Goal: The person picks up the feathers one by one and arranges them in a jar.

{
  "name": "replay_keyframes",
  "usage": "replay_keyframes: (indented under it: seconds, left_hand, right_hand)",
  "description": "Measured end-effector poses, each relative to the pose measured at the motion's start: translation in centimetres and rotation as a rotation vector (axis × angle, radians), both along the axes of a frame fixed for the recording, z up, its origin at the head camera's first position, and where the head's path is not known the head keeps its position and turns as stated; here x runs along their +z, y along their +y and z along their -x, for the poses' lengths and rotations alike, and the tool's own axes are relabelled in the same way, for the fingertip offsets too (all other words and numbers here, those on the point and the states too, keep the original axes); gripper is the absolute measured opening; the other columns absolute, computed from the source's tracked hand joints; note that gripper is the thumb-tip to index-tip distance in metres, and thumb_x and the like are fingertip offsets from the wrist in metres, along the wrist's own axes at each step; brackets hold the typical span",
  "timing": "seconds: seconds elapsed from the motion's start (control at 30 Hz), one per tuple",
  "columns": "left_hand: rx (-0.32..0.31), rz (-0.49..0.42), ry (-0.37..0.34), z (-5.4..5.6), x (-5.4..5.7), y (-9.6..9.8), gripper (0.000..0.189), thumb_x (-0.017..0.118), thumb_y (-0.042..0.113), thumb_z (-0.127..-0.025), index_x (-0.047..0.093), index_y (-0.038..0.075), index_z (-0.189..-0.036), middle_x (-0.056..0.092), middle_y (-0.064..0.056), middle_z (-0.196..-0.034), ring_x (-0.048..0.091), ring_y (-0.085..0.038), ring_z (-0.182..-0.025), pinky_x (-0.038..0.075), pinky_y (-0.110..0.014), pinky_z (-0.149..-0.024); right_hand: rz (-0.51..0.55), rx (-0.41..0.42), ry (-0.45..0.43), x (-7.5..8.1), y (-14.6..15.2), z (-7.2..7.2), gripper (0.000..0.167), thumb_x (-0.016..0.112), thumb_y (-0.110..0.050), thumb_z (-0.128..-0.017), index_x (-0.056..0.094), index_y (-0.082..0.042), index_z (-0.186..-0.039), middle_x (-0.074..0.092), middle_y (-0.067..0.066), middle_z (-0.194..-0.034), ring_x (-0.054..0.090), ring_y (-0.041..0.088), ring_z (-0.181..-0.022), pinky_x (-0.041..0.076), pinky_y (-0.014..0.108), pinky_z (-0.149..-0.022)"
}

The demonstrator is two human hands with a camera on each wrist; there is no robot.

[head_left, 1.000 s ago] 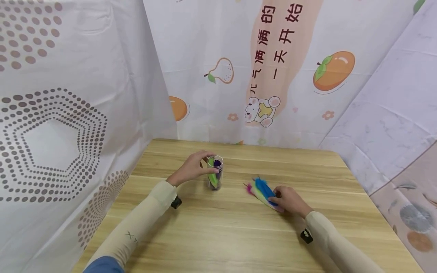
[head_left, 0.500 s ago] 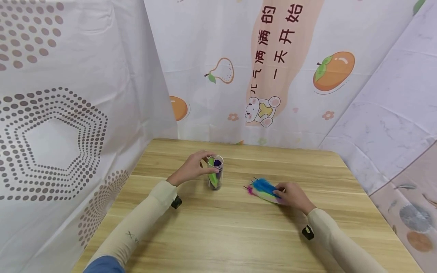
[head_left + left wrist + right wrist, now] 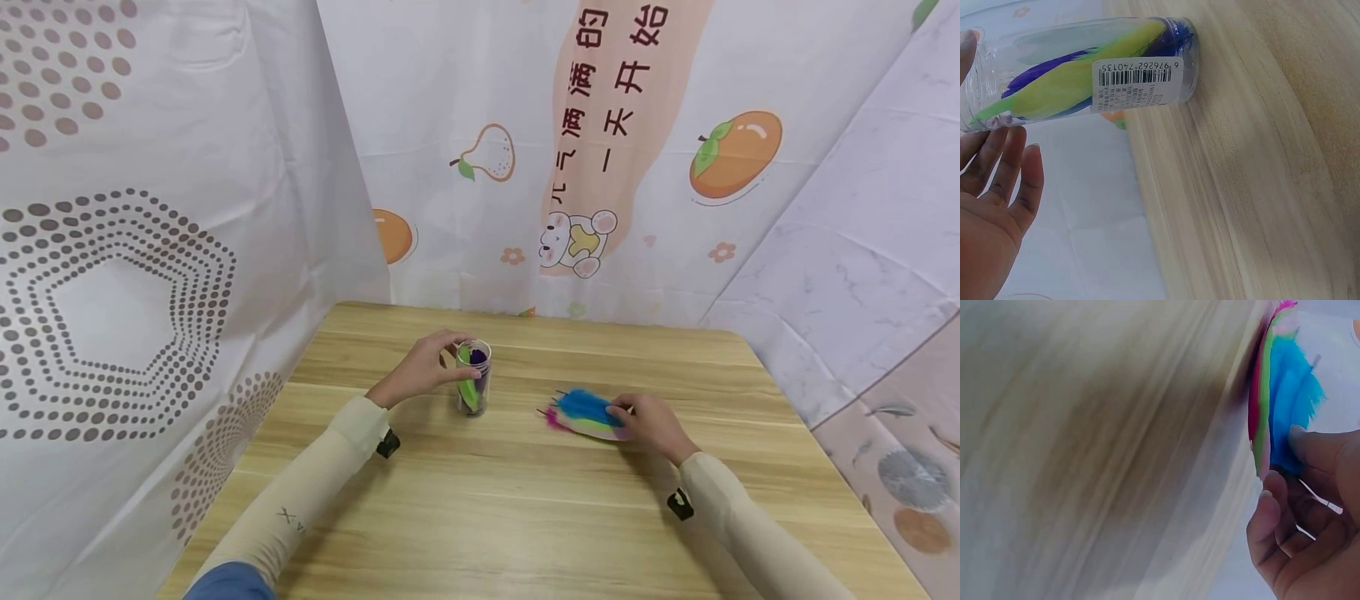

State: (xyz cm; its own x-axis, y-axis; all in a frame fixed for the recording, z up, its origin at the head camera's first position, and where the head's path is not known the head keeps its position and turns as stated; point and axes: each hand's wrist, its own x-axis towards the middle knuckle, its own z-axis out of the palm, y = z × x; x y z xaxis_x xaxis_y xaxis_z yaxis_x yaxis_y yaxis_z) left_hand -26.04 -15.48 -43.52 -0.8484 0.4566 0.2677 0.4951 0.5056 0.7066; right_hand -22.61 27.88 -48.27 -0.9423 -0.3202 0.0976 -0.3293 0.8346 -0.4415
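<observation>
A clear jar (image 3: 486, 393) stands upright on the wooden table, with green and purple feathers inside. My left hand (image 3: 422, 371) grips it near the rim, thumb on one side and fingers on the other. In the left wrist view a white barcode label (image 3: 1138, 81) shows on the jar's wall beside a yellow-green feather (image 3: 1063, 87). To the right, my right hand (image 3: 656, 425) pinches a small bundle of feathers at one end. Blue feathers (image 3: 1288, 394) lie on top of it, under the thumb, with a green one (image 3: 1264, 400) and pink ones below. Their dark quills point left toward the jar.
The wooden table (image 3: 480, 517) runs back to a printed white curtain (image 3: 420, 100) behind it. Another patterned curtain (image 3: 285, 167) hangs along the left side, and a marbled one (image 3: 862, 225) on the right. A dark wrist device (image 3: 680, 504) sits under the right sleeve.
My right hand has moved slightly up and to the right with the feathers, and the bundle has turned to lie flatter across the view. The left hand and jar have stayed put.
</observation>
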Motion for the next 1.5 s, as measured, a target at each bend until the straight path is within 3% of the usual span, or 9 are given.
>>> replay_keyframes:
  seconds: [0.13,0.33,0.8,1.03,1.5]
  left_hand:
    - [0.007,0.005,0.011,0.1,-0.1,0.0,0.067,0.081,0.051,-0.086,0.062,0.020,-0.142,0.061,0.005,-0.131,0.059,-0.014,-0.104,0.055,-0.035,-0.075]
    - [-0.002,-0.002,0.011,0.2,-0.2,-0.1,0.068,0.081,0.051,-0.085,0.061,0.019,-0.142,0.061,0.003,-0.132,0.060,-0.015,-0.104,0.055,-0.033,-0.075]
    - [-0.004,-0.006,-0.018,0.2,-0.3,0.0,0.067,0.080,0.052,-0.086,0.061,0.020,-0.142,0.060,0.004,-0.133,0.059,-0.014,-0.104,0.056,-0.034,-0.075]
    - [-0.013,-0.026,-0.007,0.3,-0.5,-0.2,0.067,0.081,0.052,-0.085,0.062,0.021,-0.142,0.060,0.003,-0.133,0.060,-0.015,-0.104,0.056,-0.033,-0.072]
    - [-0.008,-0.026,-0.010,0.3,-0.4,-0.1,0.068,0.081,0.049,-0.086,0.061,0.017,-0.142,0.061,0.002,-0.133,0.061,-0.016,-0.104,0.057,-0.033,-0.071]
  right_hand:
    - [-0.001,-0.009,0.034,0.3,-0.1,0.1,0.015,0.070,-0.016,-0.099,0.079,-0.005,-0.104,0.076,0.006,-0.096,0.068,0.021,-0.083,0.056,0.046,-0.075]
    - [0.027,-0.015,0.075,0.6,0.2,0.2,0.012,0.073,-0.015,-0.097,0.077,-0.005,-0.103,0.074,0.004,-0.091,0.064,0.018,-0.077,0.055,0.041,-0.068]
    - [0.072,-0.005,0.065,1.0,0.6,0.8,0.014,0.068,-0.016,-0.101,0.075,-0.005,-0.100,0.073,0.004,-0.088,0.058,0.012,-0.070,0.049,0.032,-0.064]
    - [0.057,0.003,0.138,0.8,0.5,1.3,0.014,0.068,-0.013,-0.101,0.077,-0.003,-0.099,0.074,0.006,-0.088,0.062,0.013,-0.072,0.052,0.037,-0.066]
    - [0.107,-0.011,0.163,1.3,0.6,1.4,0.012,0.069,-0.008,-0.099,0.077,0.000,-0.104,0.076,0.013,-0.099,0.071,0.030,-0.086,0.058,0.051,-0.077]
